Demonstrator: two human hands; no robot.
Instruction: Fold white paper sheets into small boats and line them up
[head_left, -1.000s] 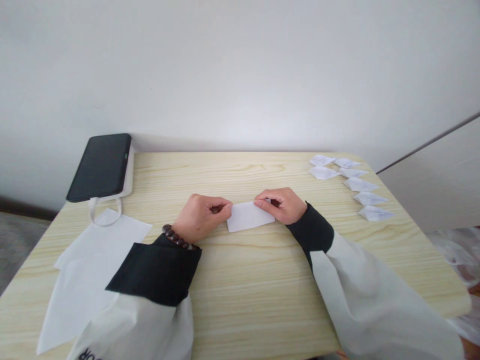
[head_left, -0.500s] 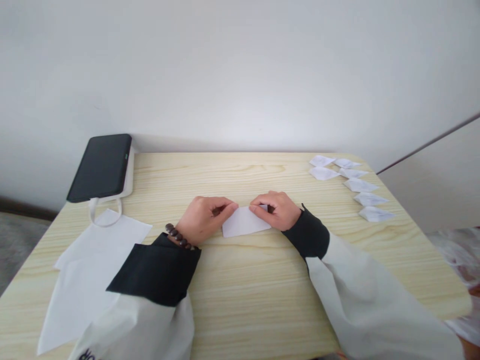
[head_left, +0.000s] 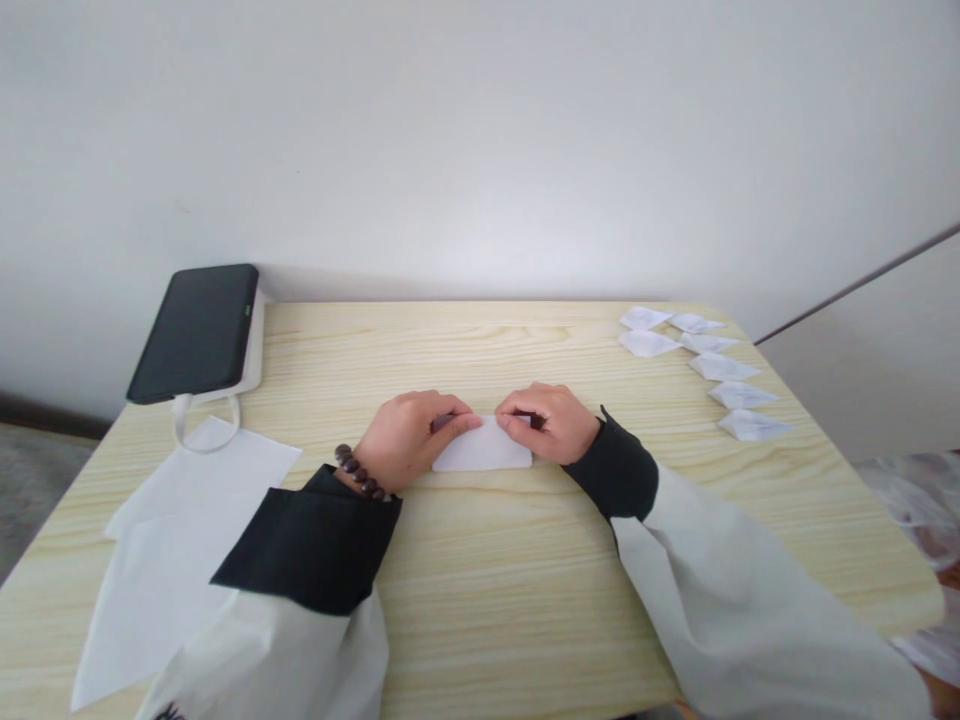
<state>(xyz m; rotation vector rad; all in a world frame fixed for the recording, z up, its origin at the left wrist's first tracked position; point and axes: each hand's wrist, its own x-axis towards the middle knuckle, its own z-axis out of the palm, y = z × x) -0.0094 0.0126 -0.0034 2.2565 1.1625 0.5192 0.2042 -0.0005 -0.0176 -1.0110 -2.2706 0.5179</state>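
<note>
The left hand [head_left: 414,432] and right hand [head_left: 552,420] each pinch one white paper piece [head_left: 484,452] by its far edge, at the dial's centre, fingers hiding parts of it. Seven folded paper shapes [head_left: 724,367] lie towards two o'clock, one dark flat device [head_left: 193,330] at ten, and at least two white sheets [head_left: 150,610] at eight, partly covered by the left sleeve [head_left: 277,645], its lettering [head_left: 169,713] cut off and unreadable

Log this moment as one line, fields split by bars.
left hand: pinching far edge of small white paper | right hand: pinching same edge | back right: folded paper pieces | left side: white sheets, black device
</note>
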